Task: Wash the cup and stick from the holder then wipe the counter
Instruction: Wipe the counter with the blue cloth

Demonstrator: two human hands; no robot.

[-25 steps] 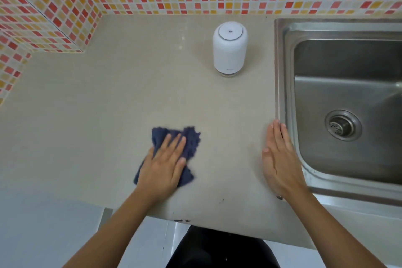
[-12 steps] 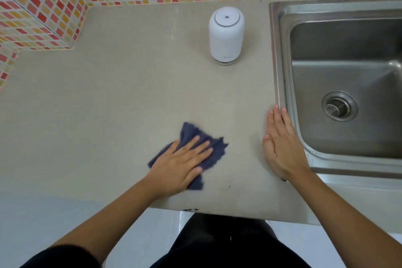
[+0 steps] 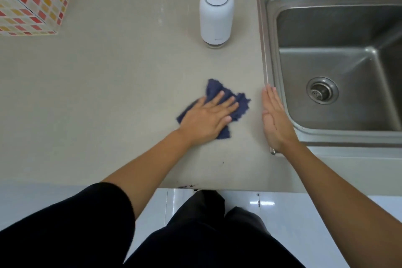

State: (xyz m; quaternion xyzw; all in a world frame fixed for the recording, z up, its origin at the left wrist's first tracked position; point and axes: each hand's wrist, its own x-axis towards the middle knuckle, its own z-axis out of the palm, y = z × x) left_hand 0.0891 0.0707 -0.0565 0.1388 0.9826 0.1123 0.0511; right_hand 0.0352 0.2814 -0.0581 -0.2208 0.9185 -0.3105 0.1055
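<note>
Tabletop (image 3: 97,85) wipe step underway: left hand (image 3: 206,118) flat, fingers spread, pressing blue cloth (image 3: 240,104). Right hand (image 3: 275,118) open, edge-on by sink rim (image 3: 266,50). Next: sweep twd sink w/ steady pressure.

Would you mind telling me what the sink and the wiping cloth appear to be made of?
The sink looks like brushed stainless steel: grey metal with streaky reflections and a matching drain strainer. The cloth under the left hand looks like dark blue terry or microfibre, matte with fuzzy, ragged edges; the exact fibre is unclear.
</note>
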